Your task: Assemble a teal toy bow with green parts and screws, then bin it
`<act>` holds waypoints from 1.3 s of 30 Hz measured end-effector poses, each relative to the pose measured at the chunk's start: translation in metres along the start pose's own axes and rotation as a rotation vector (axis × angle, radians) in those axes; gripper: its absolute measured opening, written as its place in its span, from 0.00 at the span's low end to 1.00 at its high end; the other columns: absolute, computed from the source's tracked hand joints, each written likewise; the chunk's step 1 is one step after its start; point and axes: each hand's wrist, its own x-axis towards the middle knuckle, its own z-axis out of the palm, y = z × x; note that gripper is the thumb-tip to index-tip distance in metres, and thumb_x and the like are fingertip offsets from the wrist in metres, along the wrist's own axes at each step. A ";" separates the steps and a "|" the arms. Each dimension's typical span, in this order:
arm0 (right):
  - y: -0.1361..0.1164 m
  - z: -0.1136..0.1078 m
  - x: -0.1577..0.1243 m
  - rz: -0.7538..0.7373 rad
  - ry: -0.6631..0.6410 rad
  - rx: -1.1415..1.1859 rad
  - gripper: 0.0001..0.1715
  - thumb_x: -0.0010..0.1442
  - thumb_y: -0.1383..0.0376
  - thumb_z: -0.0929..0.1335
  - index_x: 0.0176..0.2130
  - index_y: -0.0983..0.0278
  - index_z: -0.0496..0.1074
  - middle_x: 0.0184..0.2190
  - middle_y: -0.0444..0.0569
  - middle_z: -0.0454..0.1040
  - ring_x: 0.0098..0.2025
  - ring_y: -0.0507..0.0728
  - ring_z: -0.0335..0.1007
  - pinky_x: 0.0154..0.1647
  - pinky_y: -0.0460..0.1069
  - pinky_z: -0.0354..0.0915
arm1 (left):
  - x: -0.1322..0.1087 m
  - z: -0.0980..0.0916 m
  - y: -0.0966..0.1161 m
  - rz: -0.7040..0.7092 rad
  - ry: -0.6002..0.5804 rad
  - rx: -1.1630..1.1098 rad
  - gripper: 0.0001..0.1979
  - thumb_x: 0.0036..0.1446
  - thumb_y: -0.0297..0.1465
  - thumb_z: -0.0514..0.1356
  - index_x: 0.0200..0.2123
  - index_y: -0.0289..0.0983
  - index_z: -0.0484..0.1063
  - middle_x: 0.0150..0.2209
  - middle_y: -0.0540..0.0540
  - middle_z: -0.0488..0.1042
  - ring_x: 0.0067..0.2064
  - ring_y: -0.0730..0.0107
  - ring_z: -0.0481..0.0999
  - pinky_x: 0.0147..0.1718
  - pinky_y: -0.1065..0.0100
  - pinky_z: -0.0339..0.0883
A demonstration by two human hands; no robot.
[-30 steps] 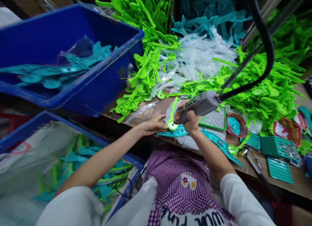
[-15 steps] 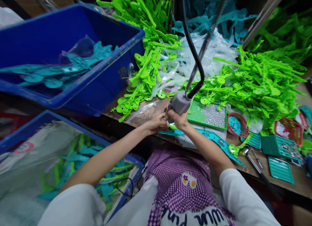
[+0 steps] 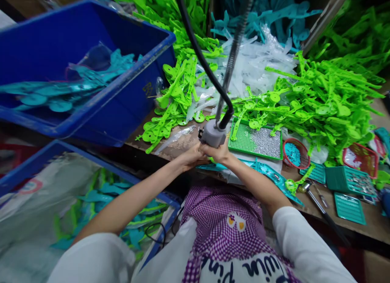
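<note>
The right hand (image 3: 222, 153) has its fingers wrapped around the grey electric screwdriver (image 3: 212, 134), which stands upright at the near edge of the counter (image 3: 178, 149). The left hand (image 3: 192, 157) is just beside it; I cannot tell whether its fingers hold anything.

The driver (image 3: 213, 134) is grey, its cable (image 3: 198, 51) black. Right of the driver, a green tray (image 3: 242, 141) holds silver screws (image 3: 268, 142), beside a red basket (image 3: 284, 153). Behind the driver: lime parts (image 3: 319, 104), milky clear parts (image 3: 256, 63), teal parts (image 3: 274, 14). Left of it, a blue bin (image 3: 122, 100). Below it, a purple-and-white gingham apron (image 3: 213, 210).
</note>
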 end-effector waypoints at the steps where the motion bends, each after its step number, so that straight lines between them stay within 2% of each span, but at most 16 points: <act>1: -0.001 0.000 0.000 0.004 0.008 0.004 0.20 0.41 0.50 0.75 0.23 0.61 0.69 0.19 0.40 0.67 0.21 0.50 0.63 0.24 0.48 0.66 | -0.001 0.001 0.001 -0.011 0.010 -0.009 0.33 0.38 0.24 0.70 0.51 0.39 0.67 0.31 0.52 0.76 0.31 0.70 0.78 0.38 0.65 0.76; 4: -0.012 -0.007 0.001 0.022 0.144 0.044 0.23 0.43 0.46 0.73 0.27 0.61 0.70 0.19 0.40 0.67 0.20 0.50 0.64 0.23 0.48 0.67 | -0.003 0.003 0.005 -0.035 0.026 -0.024 0.36 0.39 0.22 0.70 0.54 0.38 0.66 0.27 0.54 0.75 0.29 0.72 0.78 0.37 0.68 0.76; 7: -0.033 -0.028 -0.004 -0.026 0.333 0.016 0.25 0.48 0.43 0.70 0.30 0.61 0.71 0.18 0.40 0.67 0.22 0.52 0.67 0.25 0.49 0.69 | -0.009 0.005 0.009 -0.061 0.049 -0.025 0.41 0.38 0.21 0.70 0.57 0.38 0.63 0.26 0.53 0.75 0.28 0.72 0.78 0.35 0.69 0.77; 12: -0.061 -0.066 -0.036 -0.101 0.544 -0.270 0.18 0.51 0.49 0.73 0.28 0.60 0.70 0.22 0.41 0.69 0.25 0.51 0.66 0.29 0.49 0.67 | -0.022 0.005 0.013 -0.020 0.150 -0.012 0.37 0.36 0.22 0.71 0.53 0.37 0.67 0.31 0.49 0.77 0.32 0.69 0.80 0.36 0.68 0.78; 15: -0.061 -0.066 -0.049 -0.107 0.669 -0.362 0.16 0.54 0.51 0.72 0.33 0.59 0.69 0.25 0.40 0.69 0.27 0.51 0.65 0.29 0.49 0.65 | -0.027 0.000 0.012 0.039 0.206 0.059 0.34 0.34 0.25 0.73 0.49 0.38 0.71 0.34 0.49 0.77 0.33 0.66 0.80 0.37 0.64 0.79; 17: -0.058 -0.059 -0.047 -0.156 0.714 -0.385 0.16 0.56 0.51 0.71 0.36 0.59 0.69 0.27 0.41 0.69 0.28 0.51 0.66 0.31 0.49 0.65 | -0.029 -0.003 0.008 0.089 0.243 0.144 0.34 0.33 0.28 0.73 0.49 0.37 0.71 0.35 0.48 0.77 0.33 0.65 0.80 0.38 0.60 0.79; 20: -0.057 -0.054 -0.034 -0.220 0.670 -0.471 0.16 0.60 0.51 0.69 0.39 0.60 0.70 0.31 0.43 0.71 0.33 0.52 0.68 0.35 0.51 0.67 | -0.032 -0.007 0.000 0.213 0.312 0.339 0.37 0.35 0.36 0.73 0.52 0.36 0.70 0.42 0.44 0.76 0.35 0.65 0.79 0.40 0.57 0.78; 23: -0.057 -0.064 -0.033 -0.251 0.584 -0.573 0.20 0.62 0.50 0.67 0.48 0.59 0.68 0.40 0.47 0.74 0.41 0.55 0.71 0.43 0.53 0.69 | -0.039 -0.009 -0.012 0.396 0.424 0.579 0.35 0.41 0.42 0.70 0.53 0.37 0.70 0.50 0.39 0.72 0.39 0.62 0.78 0.40 0.56 0.77; 26: -0.050 -0.079 -0.061 -0.302 0.538 -0.691 0.25 0.64 0.52 0.67 0.57 0.58 0.64 0.49 0.52 0.72 0.50 0.58 0.70 0.51 0.56 0.69 | -0.049 -0.008 -0.025 0.579 0.546 0.782 0.28 0.48 0.43 0.66 0.51 0.37 0.72 0.51 0.38 0.69 0.45 0.58 0.77 0.43 0.54 0.76; 28: -0.041 -0.084 -0.090 -0.286 0.515 -0.806 0.23 0.65 0.55 0.66 0.57 0.58 0.65 0.50 0.53 0.73 0.51 0.59 0.71 0.52 0.57 0.69 | -0.056 -0.004 -0.031 0.691 0.603 0.905 0.22 0.53 0.41 0.63 0.50 0.38 0.73 0.51 0.39 0.69 0.50 0.56 0.75 0.49 0.53 0.73; 30: -0.029 -0.080 -0.117 -0.217 0.447 -0.915 0.17 0.67 0.59 0.64 0.53 0.59 0.69 0.45 0.52 0.76 0.48 0.58 0.72 0.49 0.57 0.70 | -0.060 0.001 -0.034 0.788 0.620 1.021 0.17 0.58 0.38 0.60 0.48 0.38 0.75 0.50 0.40 0.70 0.53 0.56 0.73 0.54 0.53 0.69; 31: -0.023 -0.076 -0.128 -0.186 0.371 -0.955 0.15 0.68 0.60 0.63 0.51 0.60 0.71 0.44 0.52 0.77 0.47 0.58 0.73 0.48 0.56 0.71 | -0.061 0.004 -0.034 0.830 0.619 1.070 0.15 0.59 0.38 0.59 0.48 0.39 0.75 0.49 0.41 0.71 0.53 0.57 0.73 0.55 0.54 0.68; 33: -0.010 -0.066 -0.141 -0.169 0.209 -1.018 0.13 0.68 0.61 0.63 0.47 0.61 0.73 0.43 0.53 0.78 0.47 0.58 0.74 0.50 0.56 0.70 | -0.061 0.011 -0.033 0.908 0.604 1.151 0.14 0.61 0.36 0.59 0.47 0.39 0.76 0.49 0.40 0.72 0.53 0.58 0.73 0.55 0.55 0.67; 35: -0.001 -0.059 -0.148 -0.183 0.123 -1.074 0.13 0.68 0.62 0.62 0.46 0.62 0.74 0.44 0.53 0.78 0.49 0.58 0.73 0.56 0.58 0.67 | -0.059 0.017 -0.032 0.983 0.570 1.227 0.13 0.62 0.34 0.58 0.47 0.39 0.76 0.50 0.40 0.72 0.54 0.57 0.72 0.55 0.55 0.67; 39: 0.005 -0.066 -0.169 -0.162 0.209 -1.133 0.13 0.69 0.64 0.62 0.46 0.62 0.74 0.44 0.53 0.78 0.49 0.58 0.74 0.58 0.60 0.65 | -0.060 0.023 -0.032 1.082 0.528 1.302 0.11 0.63 0.31 0.58 0.47 0.39 0.76 0.51 0.39 0.73 0.57 0.55 0.70 0.56 0.54 0.65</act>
